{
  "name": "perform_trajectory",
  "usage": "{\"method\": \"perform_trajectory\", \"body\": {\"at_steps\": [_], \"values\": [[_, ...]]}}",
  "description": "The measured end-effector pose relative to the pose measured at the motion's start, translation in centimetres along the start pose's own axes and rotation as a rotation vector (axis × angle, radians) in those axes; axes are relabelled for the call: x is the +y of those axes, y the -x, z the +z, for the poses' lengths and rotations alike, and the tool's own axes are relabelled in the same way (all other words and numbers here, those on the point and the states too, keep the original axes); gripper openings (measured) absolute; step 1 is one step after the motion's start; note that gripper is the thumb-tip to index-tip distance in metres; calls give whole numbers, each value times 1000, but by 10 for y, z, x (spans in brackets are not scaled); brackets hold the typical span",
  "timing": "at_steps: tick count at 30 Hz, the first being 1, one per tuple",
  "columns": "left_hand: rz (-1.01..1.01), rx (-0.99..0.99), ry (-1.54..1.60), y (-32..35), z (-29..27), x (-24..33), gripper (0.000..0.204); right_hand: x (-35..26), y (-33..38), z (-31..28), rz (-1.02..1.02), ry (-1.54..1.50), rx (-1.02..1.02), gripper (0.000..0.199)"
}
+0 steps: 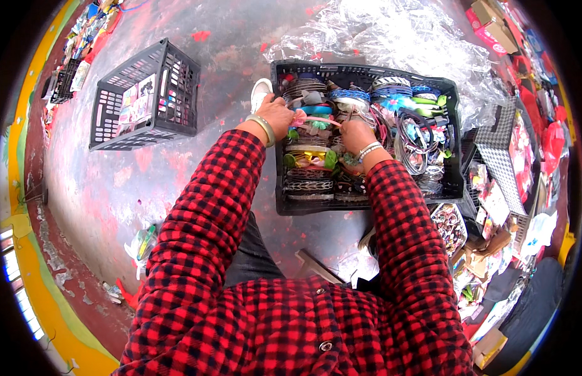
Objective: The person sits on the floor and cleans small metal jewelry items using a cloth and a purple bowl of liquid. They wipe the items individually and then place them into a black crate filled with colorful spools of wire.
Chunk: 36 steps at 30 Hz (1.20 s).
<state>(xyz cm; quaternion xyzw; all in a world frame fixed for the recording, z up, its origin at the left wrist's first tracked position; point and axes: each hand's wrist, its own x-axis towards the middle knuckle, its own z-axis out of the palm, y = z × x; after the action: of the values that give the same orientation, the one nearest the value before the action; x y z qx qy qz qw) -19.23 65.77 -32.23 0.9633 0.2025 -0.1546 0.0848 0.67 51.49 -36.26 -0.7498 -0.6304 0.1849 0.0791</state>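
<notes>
Fingers of my left hand (277,114) and right hand (355,134) pinch shut on a pink headband's (320,120) ends above the black crate (366,205) of headbands.

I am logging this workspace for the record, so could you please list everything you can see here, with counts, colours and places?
Pink headband: one, pink, held between both hands over the full crate.
Full crate: one, black plastic, on the floor ahead, packed with rows of multicoloured headbands and hair ties.
Second crate: one, black lattice, tipped on the floor to the left, with packets inside.
Clear plastic sheeting: one crumpled heap, behind the full crate.
Boxes and packets: many, mixed colours, piled at right.
Floor: grey with red paint patches.
Left hand: one, pale bangle at the wrist, gripping the headband's left end.
Right hand: one, bracelets at the wrist, gripping its right end.
Sleeves: two, red and black check.
</notes>
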Motion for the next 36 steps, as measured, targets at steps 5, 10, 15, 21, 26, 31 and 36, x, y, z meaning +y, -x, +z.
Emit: {"method": "perform_trajectory", "body": {"at_steps": [5,10,15,21,26,31,36], "values": [[-30,-44,-66,2,-21,15,28,3,2,-1,35,-12,-9,17],[30,-43,-15,-4,1,10,27,6,5,-1,-20,-2,-5,17],[10,131,50,-17,44,-20,11,5,-2,9,-56,-9,30,16],[14,-20,-5,-25,49,-26,10,-8,-1,-10,-87,76,-49,12],[-23,8,67,-28,42,-23,13,-12,-5,-17,-20,113,-144,11],[-23,-40,40,-18,21,-11,16,-14,-5,-22,28,118,-191,13],[-72,-47,35,-13,6,-2,16,-15,-6,-27,96,118,-224,15]]}}
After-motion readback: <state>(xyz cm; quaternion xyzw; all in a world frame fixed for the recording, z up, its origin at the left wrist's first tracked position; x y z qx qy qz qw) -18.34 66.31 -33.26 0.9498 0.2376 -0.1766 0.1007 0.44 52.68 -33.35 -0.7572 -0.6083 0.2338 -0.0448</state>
